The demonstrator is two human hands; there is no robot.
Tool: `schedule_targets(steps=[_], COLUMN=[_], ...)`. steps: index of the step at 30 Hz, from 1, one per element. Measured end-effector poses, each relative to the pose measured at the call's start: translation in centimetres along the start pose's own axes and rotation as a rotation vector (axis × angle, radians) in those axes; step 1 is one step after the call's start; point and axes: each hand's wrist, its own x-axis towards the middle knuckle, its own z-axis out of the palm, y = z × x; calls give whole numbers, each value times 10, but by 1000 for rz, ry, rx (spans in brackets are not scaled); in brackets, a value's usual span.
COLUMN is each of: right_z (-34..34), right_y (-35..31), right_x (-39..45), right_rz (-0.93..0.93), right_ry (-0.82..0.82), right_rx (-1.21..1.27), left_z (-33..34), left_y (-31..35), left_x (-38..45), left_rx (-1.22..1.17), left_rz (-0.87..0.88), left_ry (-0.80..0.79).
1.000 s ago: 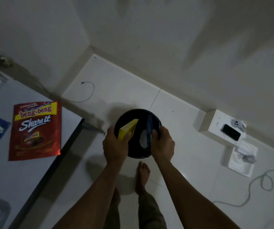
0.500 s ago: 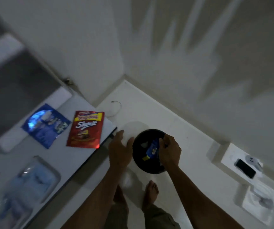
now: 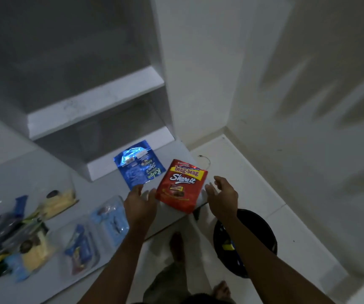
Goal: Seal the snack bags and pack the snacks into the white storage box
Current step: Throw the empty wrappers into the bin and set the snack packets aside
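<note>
A red beng-beng snack bag (image 3: 182, 188) lies flat near the right end of the white table (image 3: 102, 187). A blue Kalpa snack bag (image 3: 138, 166) lies just behind it to the left. My left hand (image 3: 140, 205) hovers at the red bag's left edge with fingers relaxed. My right hand (image 3: 221, 195) is spread open at the bag's right side. Neither hand holds anything. Several clear zip bags of snacks (image 3: 108, 218) lie on the table to the left, blurred.
A black bin (image 3: 259, 235) with wrappers inside stands on the floor at the right, under my right forearm. White shelves (image 3: 95, 106) rise behind the table. My bare feet (image 3: 177, 244) are on the tiled floor below the table edge.
My view swung from the bin up to the table. Both hands left the bin and now flank the red bag. The wrappers I held are gone from my hands.
</note>
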Motion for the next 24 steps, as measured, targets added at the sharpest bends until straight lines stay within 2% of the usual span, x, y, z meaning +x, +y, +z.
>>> schedule_targets(steps=[6,10,13,20,24], right_z=[42,64,77,90,94], right_y=[-7,-5,1,7,7], right_x=[51,79,93,107,108], right_rz=[103,200,260,365,407], right_ry=[13,23,5,66,131], right_rx=[-112,-160,-181,-162,-117], left_z=[2,3,10,21,22], left_y=[-15,-18,-30,-48,-50], left_x=[104,167,202,241,243], left_rx=[122,115,237,515,572], left_rz=[9,-99,-90,-81,-17], left_ry=[33,30,-11,-118,-83])
